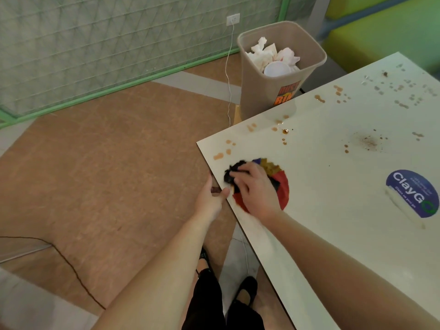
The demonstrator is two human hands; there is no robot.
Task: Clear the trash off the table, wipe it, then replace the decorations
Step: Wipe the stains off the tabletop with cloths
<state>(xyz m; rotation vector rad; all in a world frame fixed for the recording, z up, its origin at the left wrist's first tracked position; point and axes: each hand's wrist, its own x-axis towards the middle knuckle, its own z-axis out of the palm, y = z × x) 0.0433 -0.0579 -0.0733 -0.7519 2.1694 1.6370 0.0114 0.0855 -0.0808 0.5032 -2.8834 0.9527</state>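
Note:
A white table [333, 210] fills the right side, spotted with brown spills [320, 98] and a crumb smear [367, 141]. Near its left edge lies a round multicoloured cloth [281, 184] in red, blue, yellow and black. My right hand [256, 189] presses down on it, fingers bunched on a dark fold of the cloth. My left hand [210, 198] is cupped just below the table's left edge, thumb touching the rim, with something dark and small partly hidden in the palm.
A beige dust bin [281, 67] with crumpled tissues and a white cup stands on the floor beyond the table's far-left corner. A blue round "ClayGo" sticker [412, 191] sits on the table at right. A white cable [228, 75] hangs from a wall socket.

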